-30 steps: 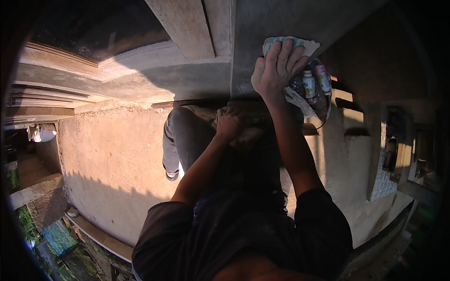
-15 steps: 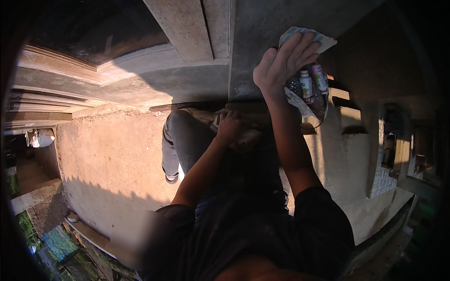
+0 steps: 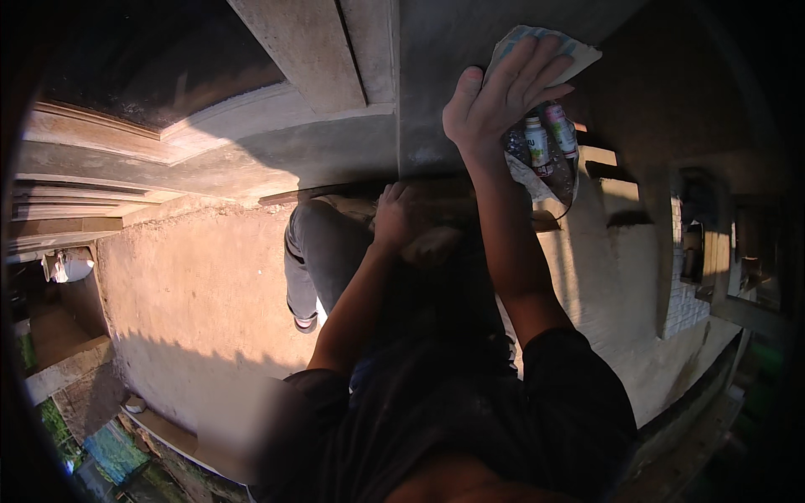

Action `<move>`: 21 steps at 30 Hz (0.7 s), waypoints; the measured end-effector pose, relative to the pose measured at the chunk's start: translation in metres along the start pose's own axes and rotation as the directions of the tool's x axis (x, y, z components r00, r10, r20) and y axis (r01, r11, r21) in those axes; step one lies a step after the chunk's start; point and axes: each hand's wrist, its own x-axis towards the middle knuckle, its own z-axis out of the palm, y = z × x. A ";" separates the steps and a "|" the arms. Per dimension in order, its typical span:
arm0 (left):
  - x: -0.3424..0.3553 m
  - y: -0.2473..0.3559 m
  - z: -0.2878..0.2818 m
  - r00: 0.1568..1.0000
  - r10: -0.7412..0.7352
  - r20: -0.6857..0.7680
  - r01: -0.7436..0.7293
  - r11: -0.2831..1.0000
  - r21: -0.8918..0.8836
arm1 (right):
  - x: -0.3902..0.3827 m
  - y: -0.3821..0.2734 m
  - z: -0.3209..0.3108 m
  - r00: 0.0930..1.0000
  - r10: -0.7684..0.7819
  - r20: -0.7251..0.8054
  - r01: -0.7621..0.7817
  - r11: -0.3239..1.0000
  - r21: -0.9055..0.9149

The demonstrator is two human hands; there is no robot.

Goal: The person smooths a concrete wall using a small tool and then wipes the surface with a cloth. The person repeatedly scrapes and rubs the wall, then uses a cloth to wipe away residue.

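My right hand (image 3: pixel 495 105) presses a pale, blue-striped paper sheet (image 3: pixel 583 59) against the grey wall surface (image 3: pixel 436 33), fingers stretched over it. Just below that hand and partly behind my forearm, an opened bag or wrapper (image 3: pixel 545 184) holds a white bottle (image 3: pixel 537 142) and a pink-and-white bottle (image 3: pixel 560 126). My left hand (image 3: pixel 394 214) is low at the wall's base beside my bent grey-trousered leg (image 3: pixel 327 251), fingers curled; what is under them is too dark to make out. A bunched, dull cloth-like shape (image 3: pixel 432 243) lies beside it.
A framed dark pane (image 3: pixel 159 75) and pale wooden trim (image 3: pixel 298 42) are at upper left. Sunlit concrete floor (image 3: pixel 193 293) spreads left of me, with a low ledge (image 3: pixel 168 419) along its edge. At right are stepped pale blocks (image 3: pixel 616 193) and a white brick-patterned section (image 3: pixel 679 310).
My right hand has slid upward along the wall with the sheet, tilting it. My left hand has shifted slightly up and left, and the whole view has moved a little.
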 end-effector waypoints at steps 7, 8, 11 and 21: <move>0.097 0.063 -0.103 0.673 0.307 -0.673 -0.276 0.948 0.156 | -0.107 -0.025 -0.040 0.900 0.013 0.436 -0.019 1.000 0.009; 0.112 0.070 -0.117 0.570 0.451 -0.687 -0.378 0.886 0.269 | -0.098 -0.021 -0.042 0.920 0.026 0.391 -0.045 0.998 0.040; 0.160 0.079 -0.143 0.411 0.622 -0.666 -0.471 0.770 0.429 | -0.021 -0.006 -0.025 0.986 0.076 0.151 -0.082 0.996 0.028; 0.192 0.062 -0.122 0.378 0.627 -0.681 -0.528 0.750 0.398 | -0.093 -0.018 -0.040 0.877 -0.089 0.472 0.074 0.996 0.049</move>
